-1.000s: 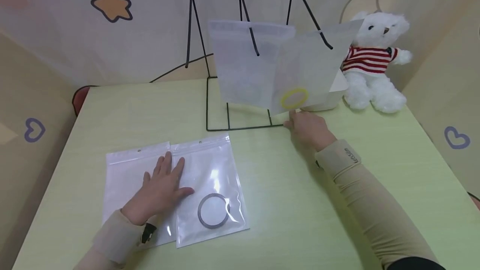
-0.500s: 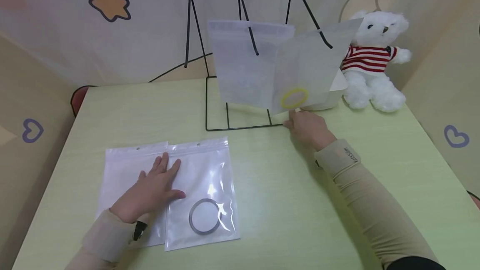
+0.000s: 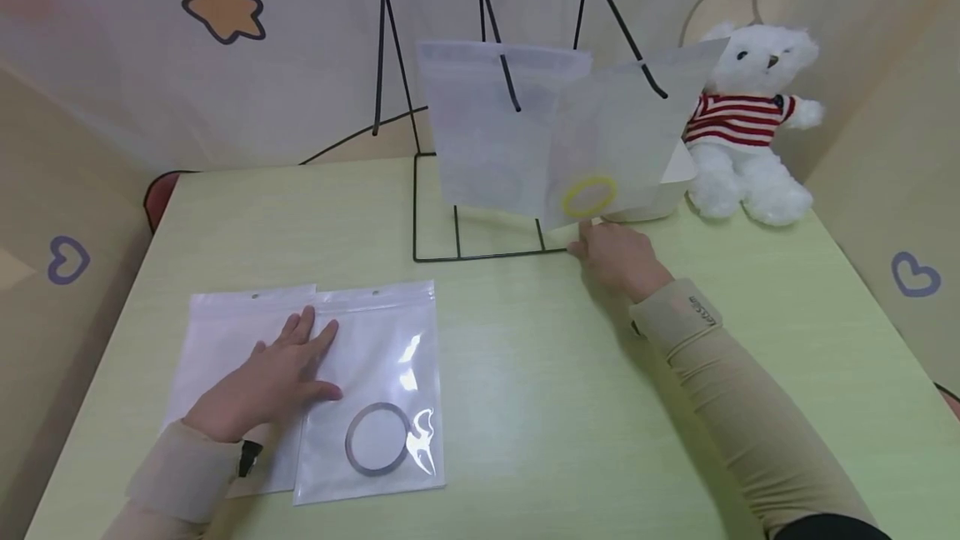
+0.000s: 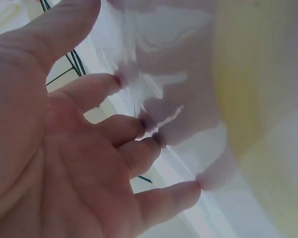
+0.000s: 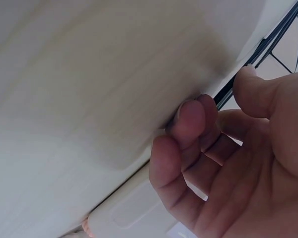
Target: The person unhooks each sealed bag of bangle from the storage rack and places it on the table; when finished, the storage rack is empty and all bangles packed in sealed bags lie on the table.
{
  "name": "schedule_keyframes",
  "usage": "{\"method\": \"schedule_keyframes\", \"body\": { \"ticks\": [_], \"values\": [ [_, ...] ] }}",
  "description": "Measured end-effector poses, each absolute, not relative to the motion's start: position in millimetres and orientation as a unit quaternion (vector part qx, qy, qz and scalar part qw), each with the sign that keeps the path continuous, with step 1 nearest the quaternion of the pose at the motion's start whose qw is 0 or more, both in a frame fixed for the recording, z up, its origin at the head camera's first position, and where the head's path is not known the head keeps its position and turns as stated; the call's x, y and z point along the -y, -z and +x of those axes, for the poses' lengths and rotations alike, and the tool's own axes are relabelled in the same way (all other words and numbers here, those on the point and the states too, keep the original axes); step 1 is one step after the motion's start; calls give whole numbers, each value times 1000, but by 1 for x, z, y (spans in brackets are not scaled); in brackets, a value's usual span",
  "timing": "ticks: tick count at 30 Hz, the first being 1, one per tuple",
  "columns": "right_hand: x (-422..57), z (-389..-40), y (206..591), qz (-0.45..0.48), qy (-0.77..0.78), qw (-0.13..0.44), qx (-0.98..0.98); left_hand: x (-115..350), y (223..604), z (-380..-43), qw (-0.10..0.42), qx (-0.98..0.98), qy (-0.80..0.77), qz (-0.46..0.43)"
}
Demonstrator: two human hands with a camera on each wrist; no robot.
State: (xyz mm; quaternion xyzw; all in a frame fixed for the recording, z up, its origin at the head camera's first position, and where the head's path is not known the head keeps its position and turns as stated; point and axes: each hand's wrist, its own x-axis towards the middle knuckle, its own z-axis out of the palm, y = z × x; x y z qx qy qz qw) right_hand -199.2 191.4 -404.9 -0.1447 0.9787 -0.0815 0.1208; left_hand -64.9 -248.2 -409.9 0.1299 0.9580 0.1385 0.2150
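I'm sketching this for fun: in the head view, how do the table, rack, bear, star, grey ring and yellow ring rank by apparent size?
Largest to smallest:
Table
Rack, by overall outline
Bear
Star and grey ring: too alike to rank
Yellow ring

We cannot see the part of the left zip bag under the left hand; hanging bags hide some of the wire rack.
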Motion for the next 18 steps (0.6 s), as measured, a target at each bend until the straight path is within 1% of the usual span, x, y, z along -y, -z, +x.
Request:
{"method": "schedule_keyframes", "body": {
  "ticks": [4, 12, 18],
  "values": [
    [-192, -198, 405, -140, 83, 119, -979, 247, 405, -64, 209, -958, -138, 139],
    [-193, -198, 405, -141, 89, 120, -979, 245, 401, -62, 165, -970, -90, 157],
    [-192, -198, 403, -142, 96, 121, -978, 244, 399, -63, 155, -972, -82, 158]
  ]
}}
